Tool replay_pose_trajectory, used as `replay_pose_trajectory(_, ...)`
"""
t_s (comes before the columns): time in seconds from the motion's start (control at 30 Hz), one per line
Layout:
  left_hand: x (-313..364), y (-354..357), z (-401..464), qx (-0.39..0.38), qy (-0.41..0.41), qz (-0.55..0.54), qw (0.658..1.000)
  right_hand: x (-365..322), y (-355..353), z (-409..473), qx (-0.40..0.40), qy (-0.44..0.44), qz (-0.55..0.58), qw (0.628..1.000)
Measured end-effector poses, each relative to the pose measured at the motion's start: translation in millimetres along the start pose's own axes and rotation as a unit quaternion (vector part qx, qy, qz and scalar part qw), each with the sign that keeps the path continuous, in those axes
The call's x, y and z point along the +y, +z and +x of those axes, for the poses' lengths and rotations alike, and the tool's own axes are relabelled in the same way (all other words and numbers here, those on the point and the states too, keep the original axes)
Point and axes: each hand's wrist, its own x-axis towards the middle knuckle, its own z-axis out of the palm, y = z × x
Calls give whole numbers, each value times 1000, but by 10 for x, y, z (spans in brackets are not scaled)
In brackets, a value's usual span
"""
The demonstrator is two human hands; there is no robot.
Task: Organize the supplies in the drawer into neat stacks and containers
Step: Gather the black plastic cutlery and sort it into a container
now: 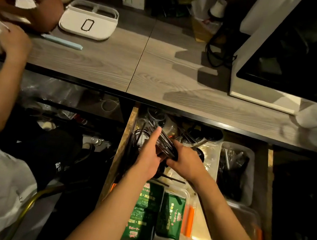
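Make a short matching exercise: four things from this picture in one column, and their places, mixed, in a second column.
Things:
1. green packets
2. white scale
3. bundle of black straws
4. light blue pen

Places:
A. held in both hands
B. on the countertop, in front of the scale
C. in a clear tray in the drawer
D. on the countertop, showing 0

Pairs: 1-C, 2-D, 3-A, 4-B

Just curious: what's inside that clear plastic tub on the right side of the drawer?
The clear plastic tub holds a dark tangle of black, plastic-wrapped items, maybe cutlery. What lies beneath them is covered and too dim to make out.
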Motion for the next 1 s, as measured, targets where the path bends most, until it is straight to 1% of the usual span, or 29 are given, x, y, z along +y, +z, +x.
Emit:
replay_pose_trajectory(0.1,-68,135,-60,-14,-19,-24,999,102,-63,-161,-2,6,44,999)
replay_pose_trajectory(0.2,-142,272,-129,-25,-26,-27,999,223,-108,-318,-10,19,129,991)
replay_pose_trajectory(0.33,-265,378,-158,-4,31,-10,999,358,-208,-477,-32,40,221,974)
replay_pose_trajectory(0.47,-355,433,-257,5,88,36,995,492,-384,-635,-47,55,305,950)
replay_pose_trajectory(0.6,-460,535,-383,24,105,114,988,672,-497,-804,-58,48,370,926)
replay_pose_trajectory(0.67,-524,570,-396,26,111,179,977,761,-546,-882,-60,36,425,903)
replay_pose_trajectory(0.77,-597,643,-446,-1,138,299,944,853,-622,-988,-54,46,485,872)
replay_pose_trajectory(0.9,-674,754,-531,-25,190,389,901,914,-718,-1110,-48,49,523,850)
replay_pose_trajectory(1.0,-731,808,-517,-26,194,413,889,966,-769,-1171,-49,45,527,847)
